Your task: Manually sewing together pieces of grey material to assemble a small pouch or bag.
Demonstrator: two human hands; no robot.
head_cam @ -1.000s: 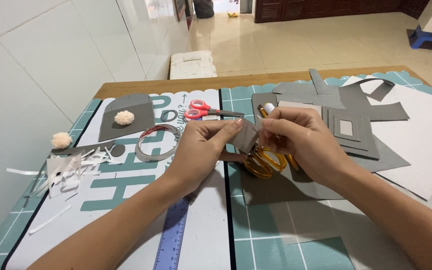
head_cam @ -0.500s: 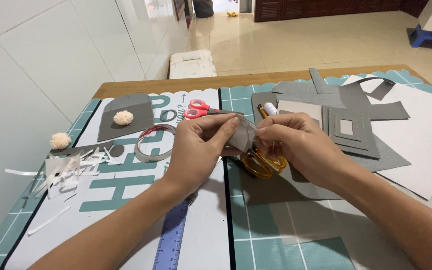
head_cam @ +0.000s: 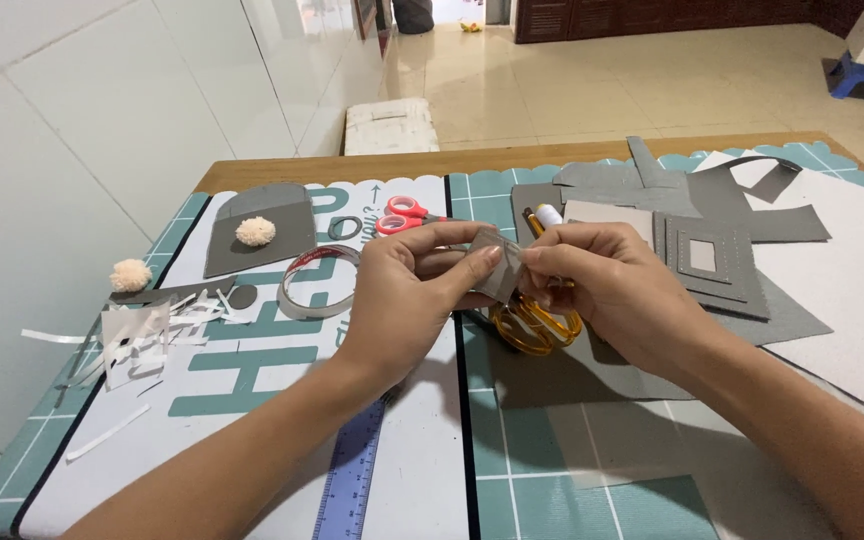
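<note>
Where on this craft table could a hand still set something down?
Bare patches: the white mat between ruler and the mat's black seam, and the green grid below both hands. Crowded: paper scraps left, grey card pieces right, scissors and tape roll ahead.

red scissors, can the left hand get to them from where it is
Probably yes, once it lets go. The left hand pinches a small grey piece together with the right hand, so it is busy. The red scissors lie just beyond its fingers, with nothing lying between.

Head camera looks down, close over the table (head_cam: pixel 572 158).
</note>
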